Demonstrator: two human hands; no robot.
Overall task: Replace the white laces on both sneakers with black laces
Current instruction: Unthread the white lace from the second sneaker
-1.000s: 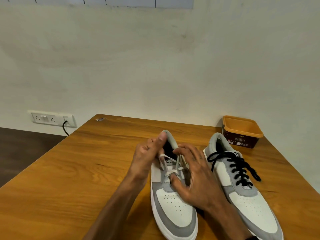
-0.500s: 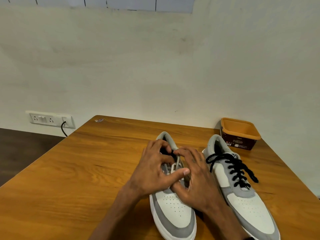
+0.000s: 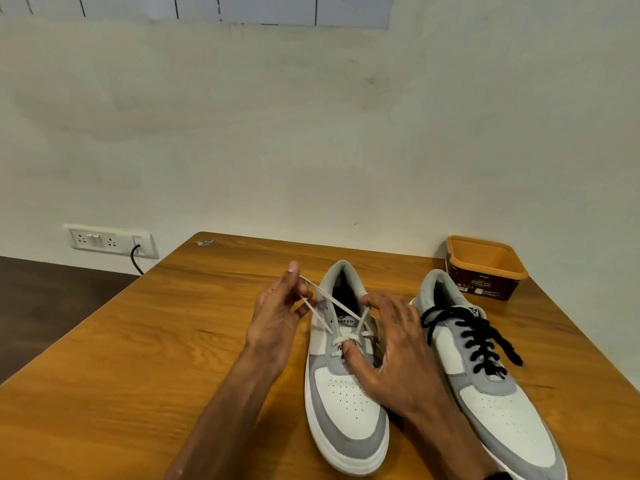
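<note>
Two white and grey sneakers stand side by side on the wooden table (image 3: 138, 358), toes toward me. The left sneaker (image 3: 346, 403) has a white lace (image 3: 329, 303) in its lower eyelets, with loose strands stretched out to the left. My left hand (image 3: 277, 323) pinches those strands beside the shoe's collar. My right hand (image 3: 394, 348) rests on the shoe's tongue and right side, thumb pressed at the lower eyelets. The right sneaker (image 3: 491, 403) is laced with a black lace (image 3: 474, 337) whose ends hang loose.
An open orange and brown plastic tub (image 3: 485, 268) stands at the table's far right corner by the wall. A wall socket (image 3: 110, 240) with a black cable sits left of the table. A small scrap (image 3: 205, 242) lies at the far left corner.
My left hand has moved left and away from the shoe, drawing white lace strands out of the upper eyelets. My right hand has stayed on the sneaker.
</note>
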